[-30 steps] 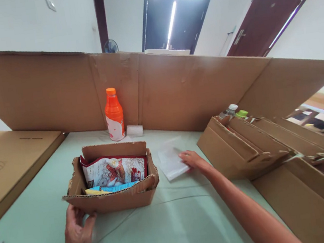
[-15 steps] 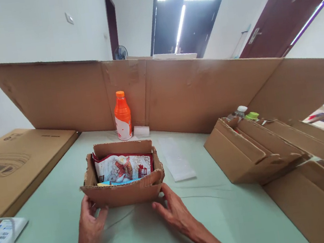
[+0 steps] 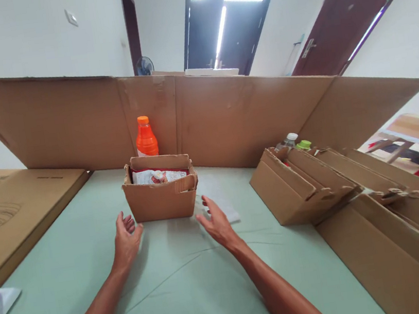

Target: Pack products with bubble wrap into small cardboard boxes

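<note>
A small open cardboard box (image 3: 161, 200) stands upright on the pale green table, its front wall facing me. Inside it, the top of a white and dark-red printed packet (image 3: 159, 175) shows above the rim; the rest is hidden. My left hand (image 3: 126, 239) is beside the box's lower left corner, fingers apart and holding nothing. At the lower right corner, my right hand (image 3: 215, 222) is also open, a small gap from the cardboard. Directly behind the box is an orange bottle (image 3: 146, 137) with an orange cap, its lower part covered by the box.
Cardboard boxes (image 3: 299, 186) line the right side, one holding bottles with a clear and a green cap. A white foam sheet (image 3: 226, 204) lies right of the small box. A large flat carton (image 3: 18, 215) is at left. A tall cardboard panel (image 3: 227, 118) closes the back.
The small box has moved away from me toward the bottle and now hides its lower part. Both hands have moved forward and come apart from the box. The view has shifted right.
</note>
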`<action>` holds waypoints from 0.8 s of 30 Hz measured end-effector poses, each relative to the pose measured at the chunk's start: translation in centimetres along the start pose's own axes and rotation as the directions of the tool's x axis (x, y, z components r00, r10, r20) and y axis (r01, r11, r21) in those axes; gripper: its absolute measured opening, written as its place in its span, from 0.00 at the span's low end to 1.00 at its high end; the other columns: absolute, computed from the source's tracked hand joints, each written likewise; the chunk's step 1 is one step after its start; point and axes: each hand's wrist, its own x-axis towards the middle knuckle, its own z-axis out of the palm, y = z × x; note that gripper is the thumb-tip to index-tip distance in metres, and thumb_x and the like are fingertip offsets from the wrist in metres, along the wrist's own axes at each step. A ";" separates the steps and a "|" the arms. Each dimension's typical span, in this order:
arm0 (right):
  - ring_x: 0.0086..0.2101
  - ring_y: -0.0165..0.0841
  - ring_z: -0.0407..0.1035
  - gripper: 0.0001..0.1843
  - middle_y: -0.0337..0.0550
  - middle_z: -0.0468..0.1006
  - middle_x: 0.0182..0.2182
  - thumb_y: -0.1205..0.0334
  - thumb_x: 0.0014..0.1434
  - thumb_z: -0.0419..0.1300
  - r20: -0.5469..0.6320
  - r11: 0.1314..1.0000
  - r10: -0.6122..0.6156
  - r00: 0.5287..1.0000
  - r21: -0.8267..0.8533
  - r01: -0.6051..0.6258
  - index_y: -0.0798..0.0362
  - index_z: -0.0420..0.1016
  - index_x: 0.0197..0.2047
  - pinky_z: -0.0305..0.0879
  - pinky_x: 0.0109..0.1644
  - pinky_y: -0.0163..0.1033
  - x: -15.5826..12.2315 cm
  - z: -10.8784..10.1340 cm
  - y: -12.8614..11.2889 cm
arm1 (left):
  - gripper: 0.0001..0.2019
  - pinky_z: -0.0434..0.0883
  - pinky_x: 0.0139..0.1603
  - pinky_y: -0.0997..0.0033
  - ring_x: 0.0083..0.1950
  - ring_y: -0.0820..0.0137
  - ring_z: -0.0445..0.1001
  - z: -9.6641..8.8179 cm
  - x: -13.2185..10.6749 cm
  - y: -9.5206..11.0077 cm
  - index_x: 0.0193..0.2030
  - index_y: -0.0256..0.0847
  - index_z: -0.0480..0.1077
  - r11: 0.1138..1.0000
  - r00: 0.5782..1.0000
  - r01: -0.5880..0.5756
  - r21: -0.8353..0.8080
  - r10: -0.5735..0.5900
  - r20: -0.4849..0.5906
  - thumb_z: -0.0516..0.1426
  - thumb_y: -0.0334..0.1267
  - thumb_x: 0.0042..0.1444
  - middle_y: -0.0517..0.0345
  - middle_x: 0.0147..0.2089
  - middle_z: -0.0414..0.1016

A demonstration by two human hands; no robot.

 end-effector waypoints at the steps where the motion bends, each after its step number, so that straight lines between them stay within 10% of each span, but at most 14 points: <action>1: 0.61 0.43 0.64 0.32 0.57 0.67 0.64 0.58 0.60 0.55 -0.016 1.000 0.002 1.000 -0.024 -0.002 0.56 0.62 0.66 0.64 0.61 0.52 -0.8 -1.0 1.0 | 0.44 0.65 0.65 0.45 0.63 0.53 0.70 -0.9 -1.0 -0.5 0.70 0.39 0.51 1.000 1.000 0.010 0.003 -0.010 0.004 0.64 0.44 0.48 0.36 0.62 0.67; 9: 0.60 0.44 0.64 0.28 0.53 0.74 0.58 0.71 0.51 0.55 -0.047 0.977 0.073 0.996 -0.195 -0.081 0.53 0.74 0.57 0.57 0.66 0.53 1.6 -6.4 7.2 | 0.38 0.63 0.67 0.42 0.63 0.54 0.70 -5.2 -8.7 -3.8 0.69 0.42 0.54 0.992 0.996 -0.003 0.124 -0.008 0.088 0.60 0.48 0.55 0.41 0.63 0.69; 16: 0.55 0.42 0.70 0.08 0.51 0.78 0.54 0.65 0.59 0.55 0.070 0.986 0.002 0.998 -0.165 0.010 0.51 0.76 0.38 0.66 0.55 0.47 -0.8 -7.4 4.1 | 0.26 0.74 0.56 0.47 0.62 0.53 0.71 -4.8 -12.3 -2.2 0.66 0.46 0.60 0.915 0.971 -0.170 0.366 0.092 0.219 0.54 0.47 0.61 0.46 0.65 0.69; 24: 0.47 0.36 0.73 0.10 0.43 0.81 0.48 0.58 0.67 0.53 0.284 0.990 0.014 0.959 0.128 -0.052 0.48 0.75 0.45 0.67 0.41 0.36 -14.2 -6.7 -2.4 | 0.41 0.64 0.68 0.47 0.72 0.55 0.58 0.8 -16.3 2.1 0.75 0.45 0.41 0.646 0.617 -0.729 0.225 0.478 0.625 0.55 0.30 0.58 0.43 0.72 0.57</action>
